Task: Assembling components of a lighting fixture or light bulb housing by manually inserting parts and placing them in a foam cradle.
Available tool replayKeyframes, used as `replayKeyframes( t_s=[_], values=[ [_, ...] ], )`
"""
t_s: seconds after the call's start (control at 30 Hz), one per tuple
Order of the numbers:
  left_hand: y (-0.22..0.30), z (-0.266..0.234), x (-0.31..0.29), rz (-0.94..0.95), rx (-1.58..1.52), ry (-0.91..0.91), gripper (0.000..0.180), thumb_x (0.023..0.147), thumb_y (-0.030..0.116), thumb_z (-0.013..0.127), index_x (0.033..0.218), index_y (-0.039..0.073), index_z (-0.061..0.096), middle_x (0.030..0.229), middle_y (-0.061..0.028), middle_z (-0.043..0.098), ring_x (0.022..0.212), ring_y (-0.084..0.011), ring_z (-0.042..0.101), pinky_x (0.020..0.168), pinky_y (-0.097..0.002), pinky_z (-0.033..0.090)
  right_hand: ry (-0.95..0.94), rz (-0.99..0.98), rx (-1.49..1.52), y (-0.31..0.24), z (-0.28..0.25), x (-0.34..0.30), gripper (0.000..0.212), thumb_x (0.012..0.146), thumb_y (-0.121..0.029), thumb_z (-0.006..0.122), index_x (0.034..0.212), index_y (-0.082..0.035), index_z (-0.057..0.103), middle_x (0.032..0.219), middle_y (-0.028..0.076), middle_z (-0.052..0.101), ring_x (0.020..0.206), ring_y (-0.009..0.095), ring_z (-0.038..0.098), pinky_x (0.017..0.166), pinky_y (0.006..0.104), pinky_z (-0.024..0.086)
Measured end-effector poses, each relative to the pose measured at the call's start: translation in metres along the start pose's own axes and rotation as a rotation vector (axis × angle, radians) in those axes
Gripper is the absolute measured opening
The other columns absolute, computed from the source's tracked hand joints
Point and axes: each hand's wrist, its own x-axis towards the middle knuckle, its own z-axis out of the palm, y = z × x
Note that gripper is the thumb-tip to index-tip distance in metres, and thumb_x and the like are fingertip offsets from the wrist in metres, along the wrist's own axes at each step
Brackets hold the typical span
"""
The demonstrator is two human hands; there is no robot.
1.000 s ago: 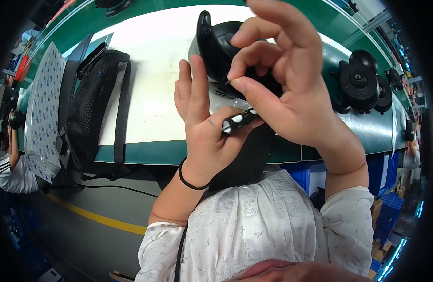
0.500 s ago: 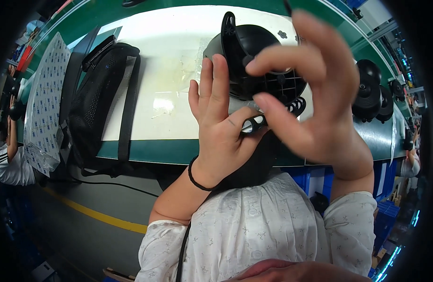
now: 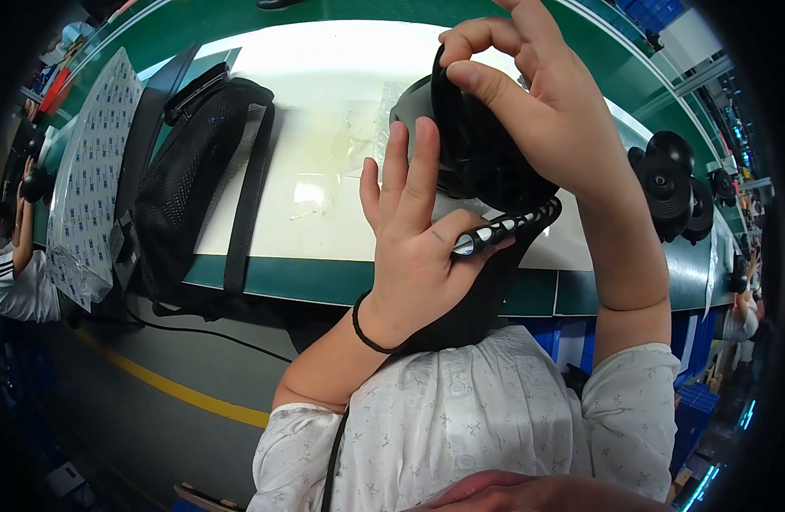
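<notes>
In front of me on the white sheet is a black rounded plastic housing [image 3: 490, 166]. A curved black arm [image 3: 448, 107] rises at its left side, and my right hand [image 3: 546, 102] pinches the upper tip of it between thumb and forefinger. At the near side of the housing runs a narrow black piece with a row of light oval holes [image 3: 503, 229]. My left hand [image 3: 418, 256] grips its end between thumb and forefinger, the other fingers stretched up beside the housing. Whether the arm and the holed piece are joined is hidden. My right hand and forearm cover part of the housing.
A black mesh bag [image 3: 192, 171] with a strap lies left, beside a printed plastic-wrapped sheet [image 3: 89, 179]. Several round black parts [image 3: 665, 183] are stacked at the right. The green table [image 3: 324, 277] shows round the white sheet [image 3: 311, 154]. Other people sit at both sides.
My right hand has gone up and away from me, from open fingers over the housing to a pinch on the curved arm's tip. My left hand keeps its grip.
</notes>
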Motion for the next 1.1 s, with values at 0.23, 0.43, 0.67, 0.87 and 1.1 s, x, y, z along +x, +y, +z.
replayKeyframes(
  t_s=[0.23, 0.43, 0.67, 0.87, 1.1],
  values=[
    [0.0, 0.0, 0.001, 0.0, 0.0, 0.008, 0.018, 0.064, 0.023, 0.072, 0.063, 0.01, 0.06, 0.14, -0.0214, 0.021, 0.128, -0.0404, 0.019, 0.099, -0.0511, 0.009, -0.161, 0.736, -0.646, -0.071, 0.011, 0.022, 0.058, 0.078, -0.003, 0.055, 0.128, -0.001, 0.026, 0.093, 0.009, 0.058, 0.093, 0.018, 0.054, 0.081, 0.0285, 0.039],
    [0.001, 0.0, 0.0, -0.006, 0.013, -0.006, 0.018, 0.063, 0.023, 0.072, 0.065, 0.01, 0.061, 0.14, -0.0223, 0.019, 0.129, -0.0395, 0.018, 0.1, -0.0492, 0.007, 0.113, 0.739, -0.66, -0.072, -0.015, -0.03, 0.029, 0.081, -0.012, 0.059, 0.108, -0.007, 0.05, 0.125, 0.012, 0.043, 0.117, 0.021, 0.04, 0.096, 0.0323, 0.027],
    [-0.001, 0.001, -0.004, -0.016, 0.008, -0.024, 0.017, 0.063, 0.023, 0.074, 0.066, 0.009, 0.063, 0.141, -0.024, 0.015, 0.131, -0.0376, 0.015, 0.101, -0.0479, 0.008, 0.307, 0.981, -0.231, -0.056, -0.039, -0.058, 0.019, 0.088, -0.025, 0.049, 0.089, -0.006, 0.054, 0.133, 0.014, 0.034, 0.122, 0.021, 0.032, 0.1, 0.0341, 0.021],
    [-0.003, 0.002, -0.005, -0.028, -0.006, -0.035, 0.018, 0.063, 0.023, 0.074, 0.068, 0.01, 0.064, 0.141, -0.0248, 0.013, 0.131, -0.0373, 0.014, 0.101, -0.0474, 0.009, 0.306, 1.01, -0.152, -0.052, -0.038, -0.059, 0.022, 0.088, -0.028, 0.049, 0.086, -0.007, 0.053, 0.132, 0.015, 0.036, 0.123, 0.022, 0.032, 0.1, 0.0341, 0.021],
    [-0.001, -0.001, -0.005, -0.056, 0.003, -0.054, 0.017, 0.063, 0.023, 0.075, 0.069, 0.01, 0.065, 0.141, -0.0253, 0.013, 0.13, -0.0375, 0.015, 0.101, -0.0467, 0.009, 0.269, 0.941, -0.332, -0.05, -0.039, -0.062, 0.018, 0.087, -0.024, 0.051, 0.089, -0.006, 0.056, 0.126, 0.014, 0.043, 0.117, 0.022, 0.04, 0.097, 0.0345, 0.028]
  ],
)
